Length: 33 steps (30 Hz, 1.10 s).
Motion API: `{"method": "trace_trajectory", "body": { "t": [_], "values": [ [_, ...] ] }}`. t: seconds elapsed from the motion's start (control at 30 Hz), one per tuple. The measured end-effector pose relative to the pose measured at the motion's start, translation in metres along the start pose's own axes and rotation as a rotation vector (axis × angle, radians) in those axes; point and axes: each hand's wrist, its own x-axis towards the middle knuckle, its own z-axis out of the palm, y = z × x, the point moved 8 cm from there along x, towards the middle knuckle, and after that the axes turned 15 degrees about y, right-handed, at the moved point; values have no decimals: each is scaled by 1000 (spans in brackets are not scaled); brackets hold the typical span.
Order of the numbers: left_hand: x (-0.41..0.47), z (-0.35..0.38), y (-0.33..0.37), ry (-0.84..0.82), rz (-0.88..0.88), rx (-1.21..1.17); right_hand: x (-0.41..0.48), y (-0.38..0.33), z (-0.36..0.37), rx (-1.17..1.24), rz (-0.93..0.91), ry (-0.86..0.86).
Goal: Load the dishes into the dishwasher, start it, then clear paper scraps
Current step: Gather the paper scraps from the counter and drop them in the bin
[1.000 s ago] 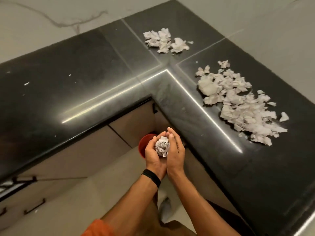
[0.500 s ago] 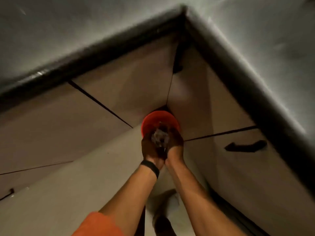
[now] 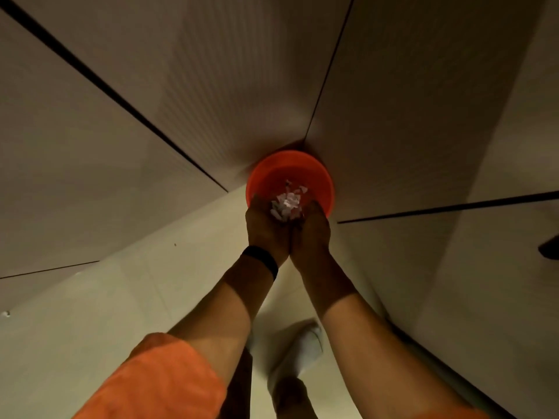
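1. Both hands are held together with their inner edges touching: the left hand (image 3: 267,229) and the right hand (image 3: 311,234) form one cup, fingers curled up around a clump of paper scraps (image 3: 287,205).
2. The paper scraps are white and crumpled. They lie in the hollow between the two palms, toward the fingertips, and a few pieces stick up past the fingers.
3. Just beyond the hands is a round red bin (image 3: 314,173). The hands overlap its near rim, so the scraps show against its open mouth. In the dim light I cannot tell whether any piece has left the hands.
4. The red bin stands on the floor (image 3: 90,313), tucked into the inner corner where two runs of pale cabinet fronts (image 3: 211,86) meet.
5. A black wristband (image 3: 261,261) circles the left wrist, and an orange sleeve (image 3: 157,379) covers the left upper arm at the bottom of the view.
6. Low between the forearms, a foot in a white slipper (image 3: 305,346) rests on the pale floor.
7. At the far right edge, a dark handle (image 3: 549,252) shows on one cabinet front.
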Motion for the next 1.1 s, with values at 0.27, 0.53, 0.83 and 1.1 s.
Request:
{"method": "trace_trajectory", "body": {
  "t": [0.27, 0.53, 0.83, 1.1],
  "values": [
    [-21, 1, 9, 10, 11, 38, -28, -14, -1, -48, -18, 0],
    [-158, 7, 52, 30, 74, 116, -165, -91, -11, -277, -279, -62],
    [-373, 38, 117, -225, 81, 114, -401, -194, -8, -250, -522, -303],
    [-487, 76, 123, -431, 51, 273, -520, -266, -45, -177, -812, -250]
  ]
}}
